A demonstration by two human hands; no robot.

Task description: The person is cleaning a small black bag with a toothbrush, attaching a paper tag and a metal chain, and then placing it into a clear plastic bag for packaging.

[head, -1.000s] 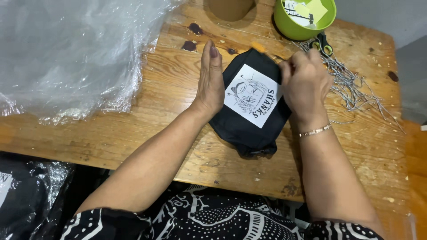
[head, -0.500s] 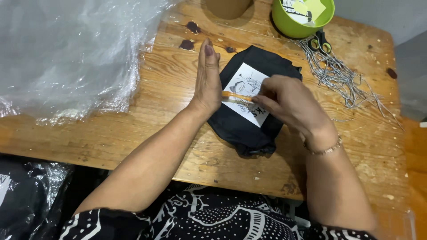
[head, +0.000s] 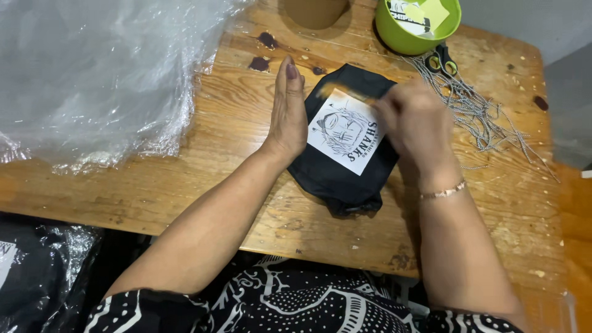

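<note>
Wooden table, one black folded garment, two hands, one green bowl

Matt black cloth bundle with a white printed patch lies on the worn, stained wooden desk, glossy crinkled plastic sheeting at ten o'clock.

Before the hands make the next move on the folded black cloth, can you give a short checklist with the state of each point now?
1. Left hand steadies the folded black cloth on its edge: ok.
2. Cloth lies fully on the wooden table: ok.
3. White printed patch faces up, uncovered: ok.
4. Right hand grip on the thin orange stick: cannot tell, blurred.
5. Scissors and grey cords apart from the cloth: ok.
</note>
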